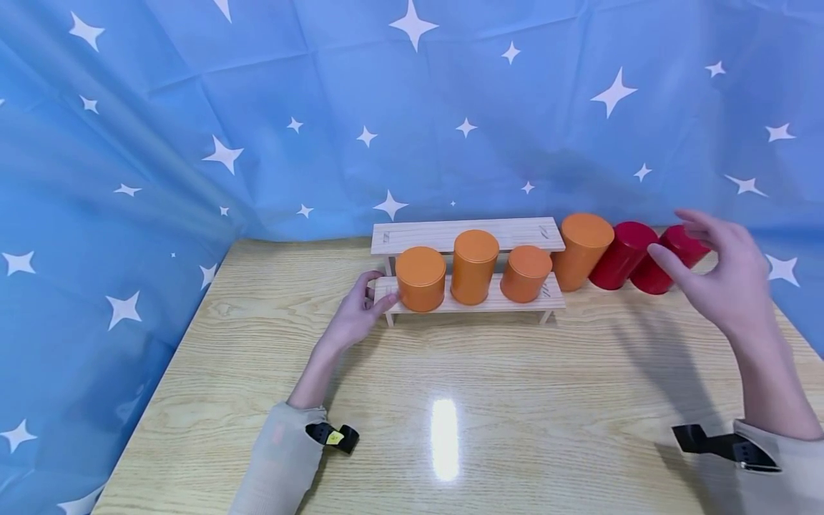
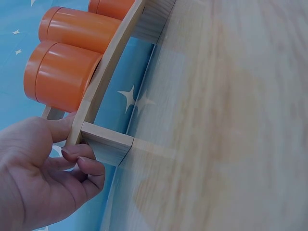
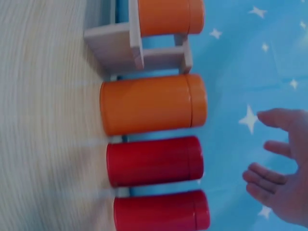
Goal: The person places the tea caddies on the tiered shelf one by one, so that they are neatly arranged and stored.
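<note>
A two-tier wooden rack (image 1: 468, 236) stands at the back of the table. Its lower step bears three orange canisters: a wide one (image 1: 420, 280), a tall one (image 1: 475, 268) and a short one (image 1: 526, 274). My left hand (image 1: 357, 311) pinches the left end of that step, thumb on top and fingers curled underneath, beside the wide orange canister (image 2: 67, 77). Against the rack's right end stands a large orange canister (image 1: 581, 250), then two red canisters (image 3: 156, 161). My right hand (image 1: 727, 279) hovers by the far red one (image 1: 669, 259), fingers spread, holding nothing.
A blue cloth (image 1: 322, 86) with white stars hangs behind and to the left of the wood-grain table (image 1: 515, 400). A bright reflection lies on the tabletop in front of the rack. Each sleeve carries a black strap.
</note>
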Demonstrator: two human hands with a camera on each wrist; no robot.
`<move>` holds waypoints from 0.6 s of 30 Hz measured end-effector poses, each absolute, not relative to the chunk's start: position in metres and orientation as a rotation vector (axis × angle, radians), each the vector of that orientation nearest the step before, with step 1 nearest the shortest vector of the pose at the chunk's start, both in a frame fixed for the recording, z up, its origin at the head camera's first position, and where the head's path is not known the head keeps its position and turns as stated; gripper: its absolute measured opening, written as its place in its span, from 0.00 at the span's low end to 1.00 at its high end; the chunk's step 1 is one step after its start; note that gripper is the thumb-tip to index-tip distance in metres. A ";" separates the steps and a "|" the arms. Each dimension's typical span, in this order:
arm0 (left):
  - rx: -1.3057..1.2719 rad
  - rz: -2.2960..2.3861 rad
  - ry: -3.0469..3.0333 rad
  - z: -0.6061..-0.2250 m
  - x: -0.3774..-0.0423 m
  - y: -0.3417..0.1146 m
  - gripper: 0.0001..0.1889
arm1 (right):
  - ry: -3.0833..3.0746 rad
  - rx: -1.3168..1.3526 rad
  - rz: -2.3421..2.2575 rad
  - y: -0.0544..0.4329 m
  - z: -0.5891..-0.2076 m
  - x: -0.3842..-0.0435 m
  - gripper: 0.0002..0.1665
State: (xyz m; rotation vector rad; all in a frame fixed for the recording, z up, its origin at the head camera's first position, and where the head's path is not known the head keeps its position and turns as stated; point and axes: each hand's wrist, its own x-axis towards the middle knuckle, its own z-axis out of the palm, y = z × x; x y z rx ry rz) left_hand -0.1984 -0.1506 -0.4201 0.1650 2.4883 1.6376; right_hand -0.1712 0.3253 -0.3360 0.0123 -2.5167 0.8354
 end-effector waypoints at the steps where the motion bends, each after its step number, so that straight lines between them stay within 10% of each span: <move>1: 0.165 1.639 2.487 -0.420 -0.198 -0.151 0.31 | -2.527 -0.001 0.835 0.328 -0.337 -0.172 0.36; 18: 0.166 1.636 2.494 -0.420 -0.197 -0.151 0.31 | -2.686 -0.151 0.819 0.359 -0.355 -0.189 0.47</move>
